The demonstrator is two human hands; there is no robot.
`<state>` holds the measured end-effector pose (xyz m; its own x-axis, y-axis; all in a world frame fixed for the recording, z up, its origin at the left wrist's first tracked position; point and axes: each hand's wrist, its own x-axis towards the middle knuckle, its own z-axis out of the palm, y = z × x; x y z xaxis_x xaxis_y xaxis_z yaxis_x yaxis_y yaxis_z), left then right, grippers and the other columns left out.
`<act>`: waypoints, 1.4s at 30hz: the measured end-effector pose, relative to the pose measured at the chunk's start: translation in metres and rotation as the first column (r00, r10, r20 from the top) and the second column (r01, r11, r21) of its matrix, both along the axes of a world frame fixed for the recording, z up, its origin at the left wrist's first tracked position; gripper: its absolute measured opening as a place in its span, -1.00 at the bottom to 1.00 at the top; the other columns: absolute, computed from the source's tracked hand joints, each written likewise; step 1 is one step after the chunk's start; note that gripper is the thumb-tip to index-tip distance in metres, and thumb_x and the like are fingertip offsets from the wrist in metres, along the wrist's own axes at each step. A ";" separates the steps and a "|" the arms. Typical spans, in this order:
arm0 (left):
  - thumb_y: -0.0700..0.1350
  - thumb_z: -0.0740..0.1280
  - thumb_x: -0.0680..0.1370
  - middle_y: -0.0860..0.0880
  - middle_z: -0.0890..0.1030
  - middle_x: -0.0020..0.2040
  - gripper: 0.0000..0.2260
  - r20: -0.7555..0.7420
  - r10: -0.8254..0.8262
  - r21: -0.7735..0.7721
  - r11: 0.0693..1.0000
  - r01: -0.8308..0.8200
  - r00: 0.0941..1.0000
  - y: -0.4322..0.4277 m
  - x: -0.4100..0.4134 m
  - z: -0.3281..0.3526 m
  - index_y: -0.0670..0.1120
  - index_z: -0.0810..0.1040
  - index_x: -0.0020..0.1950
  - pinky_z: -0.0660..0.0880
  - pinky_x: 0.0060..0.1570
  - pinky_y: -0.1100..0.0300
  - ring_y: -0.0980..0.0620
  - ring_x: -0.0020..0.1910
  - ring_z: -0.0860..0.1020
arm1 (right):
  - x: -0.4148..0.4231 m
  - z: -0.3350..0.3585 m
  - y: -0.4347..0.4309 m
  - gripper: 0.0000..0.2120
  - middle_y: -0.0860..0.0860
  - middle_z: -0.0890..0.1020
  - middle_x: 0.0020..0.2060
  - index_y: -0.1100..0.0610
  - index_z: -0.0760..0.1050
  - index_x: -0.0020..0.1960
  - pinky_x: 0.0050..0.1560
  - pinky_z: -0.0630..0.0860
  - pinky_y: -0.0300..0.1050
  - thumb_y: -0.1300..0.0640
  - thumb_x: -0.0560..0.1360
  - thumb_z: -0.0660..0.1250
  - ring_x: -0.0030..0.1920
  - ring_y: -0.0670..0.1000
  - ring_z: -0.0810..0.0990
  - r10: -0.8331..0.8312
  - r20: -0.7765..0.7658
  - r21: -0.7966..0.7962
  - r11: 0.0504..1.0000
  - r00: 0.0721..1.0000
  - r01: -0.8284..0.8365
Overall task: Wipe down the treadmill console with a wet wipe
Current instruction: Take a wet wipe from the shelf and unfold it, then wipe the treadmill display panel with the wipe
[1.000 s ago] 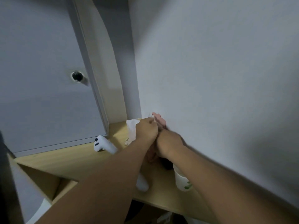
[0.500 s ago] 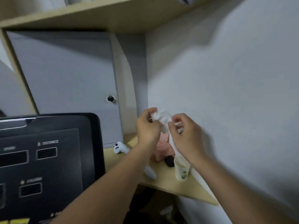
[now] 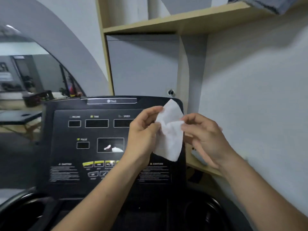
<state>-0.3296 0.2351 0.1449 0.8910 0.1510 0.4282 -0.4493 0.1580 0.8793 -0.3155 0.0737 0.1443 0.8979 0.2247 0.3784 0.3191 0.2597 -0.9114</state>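
A white wet wipe (image 3: 170,130) hangs crumpled between both hands, in front of the right part of the black treadmill console (image 3: 80,147). My left hand (image 3: 141,135) pinches the wipe's upper left edge. My right hand (image 3: 205,139) pinches its right edge with thumb and forefinger. The wipe is held in the air, apart from the console face. The console has dark display windows, yellow buttons and white warning text; my left forearm hides its lower right part.
A wooden shelf (image 3: 203,165) runs along the white wall at right, behind my right hand. An upper shelf (image 3: 166,24) and a grey cabinet door with a black knob (image 3: 170,92) stand behind the console. Black cup holders (image 3: 30,212) flank the console's base.
My view has swung left from the shelf to the console. Both hands lifted the wipe off the shelf, carried it leftward and spread it partly open.
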 end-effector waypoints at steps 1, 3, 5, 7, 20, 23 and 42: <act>-0.47 0.17 0.50 0.00 0.69 -0.01 -0.58 -0.003 -0.008 0.034 0.999 0.008 1.000 0.017 -0.007 -0.001 -0.03 0.64 0.05 0.51 -0.10 0.24 0.08 -0.06 0.61 | -0.003 0.001 0.017 -0.86 0.05 0.63 -0.20 0.21 0.56 -0.05 -0.11 0.57 -0.11 0.18 0.43 0.43 -0.11 0.03 0.62 0.082 -0.058 0.076 0.994 0.995 -0.078; -0.47 0.16 0.50 -0.04 0.69 -0.04 -0.58 -0.025 -0.039 0.089 0.995 0.041 0.999 0.053 -0.019 -0.002 -0.04 0.68 0.00 0.51 -0.16 0.27 0.07 -0.10 0.61 | -0.008 0.003 0.054 -0.75 0.08 0.66 -0.17 0.26 0.55 0.01 -0.12 0.58 -0.13 0.12 0.42 0.39 -0.11 0.03 0.63 0.151 -0.121 0.126 0.983 0.981 -0.135; -0.46 0.18 0.50 -0.04 0.69 -0.08 -0.59 -0.045 -0.054 0.162 0.985 0.061 0.998 0.094 -0.028 -0.005 -0.03 0.69 -0.03 0.48 -0.22 0.28 0.07 -0.16 0.59 | -0.009 0.002 0.094 -0.80 0.09 0.68 -0.15 0.25 0.54 0.05 -0.12 0.57 -0.13 0.25 0.43 0.38 -0.08 0.04 0.65 0.099 -0.117 0.088 0.992 0.988 -0.089; -0.41 0.27 0.51 -0.07 0.68 -0.08 -0.64 -0.047 -0.063 0.226 0.971 0.072 0.997 0.137 -0.033 -0.007 0.02 0.69 -0.06 0.48 -0.22 0.19 0.04 -0.17 0.57 | -0.009 0.003 0.135 -0.74 0.10 0.68 -0.13 0.21 0.53 0.09 -0.09 0.58 -0.07 0.41 0.43 0.37 -0.07 0.07 0.66 0.044 -0.131 0.072 0.997 0.990 -0.035; -0.34 0.28 0.58 -0.14 0.68 -0.15 -0.70 -0.013 0.021 0.384 0.923 -0.014 1.000 0.333 -0.034 -0.019 0.00 0.72 -0.11 0.40 -0.20 0.25 0.03 -0.23 0.53 | -0.007 0.003 0.305 -0.90 0.08 0.58 -0.22 0.13 0.61 -0.20 -0.11 0.46 -0.12 0.27 0.37 0.51 -0.17 -0.01 0.51 -0.118 0.049 -0.341 0.931 0.992 0.128; -0.32 0.30 0.58 -0.05 0.60 -0.30 -0.75 0.010 0.051 0.416 0.908 -0.050 0.999 0.344 -0.030 -0.026 -0.04 0.71 -0.09 0.32 -0.35 0.34 0.10 -0.36 0.43 | -0.007 0.006 0.317 -0.88 -0.04 0.61 -0.24 0.07 0.61 -0.19 -0.14 0.45 -0.30 0.27 0.41 0.48 -0.19 -0.12 0.53 -0.166 0.237 -0.453 0.852 0.957 0.261; -0.21 0.18 0.46 -0.19 0.51 0.23 -0.58 0.735 0.335 0.635 -0.036 -0.772 0.589 0.337 0.067 -0.050 -0.18 0.53 0.30 0.35 0.15 -0.06 -0.23 0.17 0.45 | 0.053 0.008 0.345 -0.81 0.11 0.45 0.31 0.21 0.62 -0.04 0.09 0.34 0.11 0.19 0.37 0.40 0.22 0.18 0.38 -0.022 0.914 -0.406 -0.019 0.406 0.914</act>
